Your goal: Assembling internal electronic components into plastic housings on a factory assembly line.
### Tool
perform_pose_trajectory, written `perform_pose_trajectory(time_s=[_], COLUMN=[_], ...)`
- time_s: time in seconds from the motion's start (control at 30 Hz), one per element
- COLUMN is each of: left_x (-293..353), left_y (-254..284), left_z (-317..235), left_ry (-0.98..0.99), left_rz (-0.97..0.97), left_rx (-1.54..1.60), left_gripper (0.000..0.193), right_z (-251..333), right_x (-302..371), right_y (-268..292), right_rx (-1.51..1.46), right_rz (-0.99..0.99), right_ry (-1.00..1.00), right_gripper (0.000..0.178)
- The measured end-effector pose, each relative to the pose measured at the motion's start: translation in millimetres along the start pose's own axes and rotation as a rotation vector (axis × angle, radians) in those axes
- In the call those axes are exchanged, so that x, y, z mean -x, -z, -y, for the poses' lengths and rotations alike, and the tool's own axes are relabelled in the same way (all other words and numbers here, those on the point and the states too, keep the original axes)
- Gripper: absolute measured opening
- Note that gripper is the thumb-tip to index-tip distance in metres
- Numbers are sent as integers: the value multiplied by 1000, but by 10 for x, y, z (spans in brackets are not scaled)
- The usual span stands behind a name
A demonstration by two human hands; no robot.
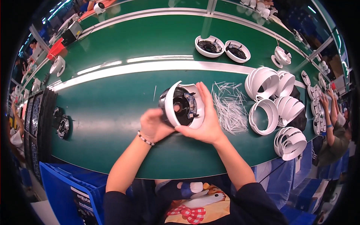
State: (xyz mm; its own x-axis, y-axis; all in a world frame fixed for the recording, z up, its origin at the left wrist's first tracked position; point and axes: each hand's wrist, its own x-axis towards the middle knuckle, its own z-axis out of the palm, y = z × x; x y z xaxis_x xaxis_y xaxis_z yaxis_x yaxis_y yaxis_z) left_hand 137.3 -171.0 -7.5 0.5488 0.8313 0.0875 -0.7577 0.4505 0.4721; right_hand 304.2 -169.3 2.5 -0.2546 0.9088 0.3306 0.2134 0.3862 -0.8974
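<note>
Above the near part of the green table, both hands hold a round assembly. Its white curved shell (pixel 199 98) has a cut-out rim, and a black round base (pixel 182 98) with a circuit board (pixel 191 105) sits inside. My right hand (pixel 210 122) grips the shell's right side, thumb at the lower rim and fingers stretched up along the outside. My left hand (pixel 152 122), slightly blurred, is at the left and behind the black base. A fingertip shows through the base's middle hole; the other left fingers are partly hidden.
Thin white strips (pixel 230 110) lie in a pile right of my hands. Several white ring-shaped shells (pixel 263 117) stand beyond them. Two filled shells (pixel 209 47) rest at the back. Black parts (pixel 63 125) and stacked black trays (pixel 35 123) are at left, a blue bin (pixel 67 172) below.
</note>
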Motion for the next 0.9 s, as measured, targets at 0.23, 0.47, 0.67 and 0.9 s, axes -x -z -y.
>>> perform_pose_trajectory(time_s=[0.23,0.47,0.67,0.9], left_x=[-55,-29,79,-5], left_y=[74,28,92,-20], left_z=[31,17,8,25], left_ry=[55,76,45,-75], left_rz=[-175,-282,-166,-167], left_rx=[204,48,33,-42], left_gripper=[63,67,63,54], right_z=[147,124,205,207], right_x=[55,47,34,52], right_y=[-123,-87,-92,-205], right_rx=[214,280,294,315], right_rz=[89,141,161,8], right_ry=[153,179,149,84], right_gripper=[114,115,116,119])
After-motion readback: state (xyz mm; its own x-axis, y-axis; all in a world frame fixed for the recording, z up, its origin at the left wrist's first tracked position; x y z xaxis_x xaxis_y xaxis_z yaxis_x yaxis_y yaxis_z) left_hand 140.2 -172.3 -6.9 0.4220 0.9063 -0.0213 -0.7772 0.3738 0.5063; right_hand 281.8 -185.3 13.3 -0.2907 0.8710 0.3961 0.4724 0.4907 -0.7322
